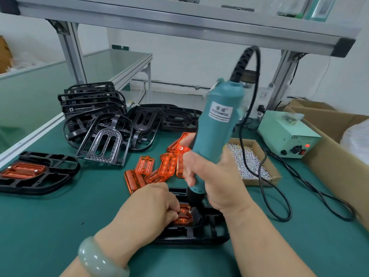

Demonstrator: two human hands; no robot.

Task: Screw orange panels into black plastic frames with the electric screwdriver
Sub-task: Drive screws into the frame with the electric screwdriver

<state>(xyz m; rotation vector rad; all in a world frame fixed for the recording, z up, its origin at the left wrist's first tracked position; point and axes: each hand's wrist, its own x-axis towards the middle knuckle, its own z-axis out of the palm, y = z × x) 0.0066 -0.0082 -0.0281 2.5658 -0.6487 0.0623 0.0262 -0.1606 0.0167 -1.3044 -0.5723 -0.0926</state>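
Note:
My right hand grips the teal electric screwdriver upright, its black tip down on an orange panel. That panel sits in a black plastic frame lying flat in front of me. My left hand rests on the frame with curled fingers pinching at the panel's left side; whether a screw is between them is hidden. Loose orange panels lie in a heap just behind. A pile of bare black frames stands at the back left.
A frame with an orange panel fitted lies at the left. A cardboard tray of screws sits to the right, beside the pale power box. The screwdriver's black cable loops across the green mat. A large carton stands at the right edge.

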